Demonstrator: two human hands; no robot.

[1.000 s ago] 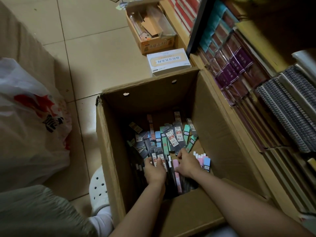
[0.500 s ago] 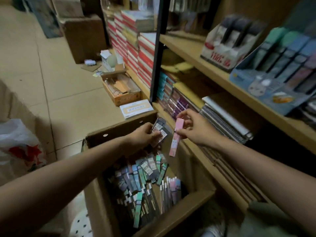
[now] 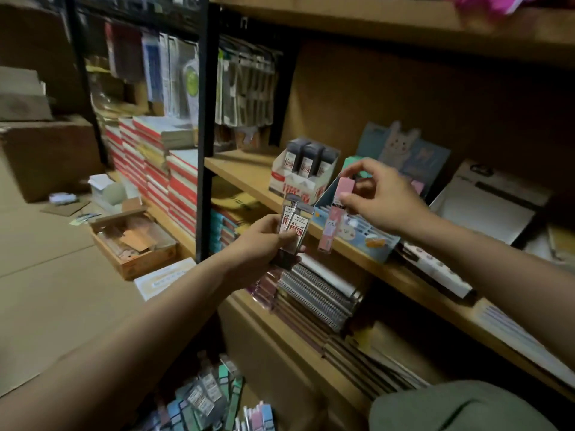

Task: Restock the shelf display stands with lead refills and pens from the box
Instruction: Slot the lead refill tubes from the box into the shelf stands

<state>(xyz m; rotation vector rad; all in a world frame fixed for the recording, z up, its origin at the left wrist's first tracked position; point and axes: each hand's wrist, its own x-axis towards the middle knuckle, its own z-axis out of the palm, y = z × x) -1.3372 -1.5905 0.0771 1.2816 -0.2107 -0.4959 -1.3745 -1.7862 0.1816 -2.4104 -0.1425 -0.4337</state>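
Observation:
My left hand (image 3: 264, 241) grips two grey lead refill packs (image 3: 294, 223) with white and red 0.7 labels, held upright in front of the middle shelf. My right hand (image 3: 378, 197) pinches a pink refill case (image 3: 336, 213) near its top, and the case hangs down just in front of the blue cartoon display stand (image 3: 354, 231). A white and red display stand (image 3: 303, 174) holding dark refill packs sits on the shelf to the left of the blue one. The cardboard box's contents (image 3: 211, 399), many grey, green, blue and pink packs, show at the bottom edge.
The wooden shelf board (image 3: 245, 172) carries both stands and white sheets (image 3: 485, 209) at the right. Spiral notebooks (image 3: 317, 293) fill the shelf below. A black upright post (image 3: 203, 144) divides the racks. Stacked books (image 3: 155, 163) and a small open carton (image 3: 133, 241) stand on the floor at the left.
Both hands have come up out of the box with packs and risen to the middle shelf. My view has tilted up from the box to the display stands.

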